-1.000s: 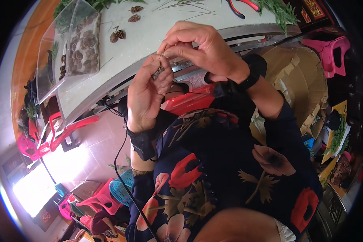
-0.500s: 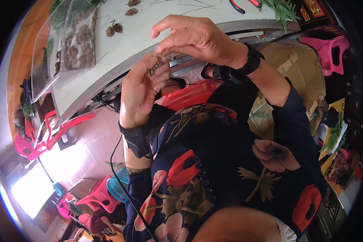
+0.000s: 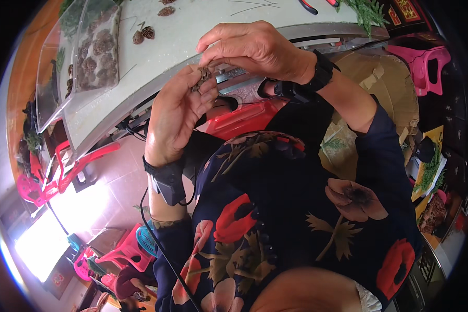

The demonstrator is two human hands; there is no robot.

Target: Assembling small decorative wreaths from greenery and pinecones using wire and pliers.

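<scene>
A small brown pine cone (image 3: pixel 203 79) sits in the fingers of my left hand (image 3: pixel 172 109), closed around it just off the table's near edge. My right hand (image 3: pixel 259 51) reaches over from the right, its thumb and fingertips pinched together at the cone's upper end. Whatever lies between those fingertips is too small to make out. On the white table (image 3: pixel 192 28) beyond my hands lie two cones side by side, the scaly cone (image 3: pixel 148 33) and the smoother cone (image 3: pixel 138 37). Another pine cone (image 3: pixel 166 11) is farther back, near several thin wires (image 3: pixel 252 6).
A clear plastic box (image 3: pixel 96 62) with many cones stands at the table's left. Red-handled pliers (image 3: pixel 309 7) and green sprigs (image 3: pixel 368 16) lie at the far right. Below are a red stool (image 3: pixel 244 118), cardboard (image 3: pixel 398 88) and a pink stool (image 3: pixel 431 65). A cable runs from my left wrist.
My left wrist has shifted a little left, with the pine cone still held. The raised index finger of my right hand has come down closer to the thumb.
</scene>
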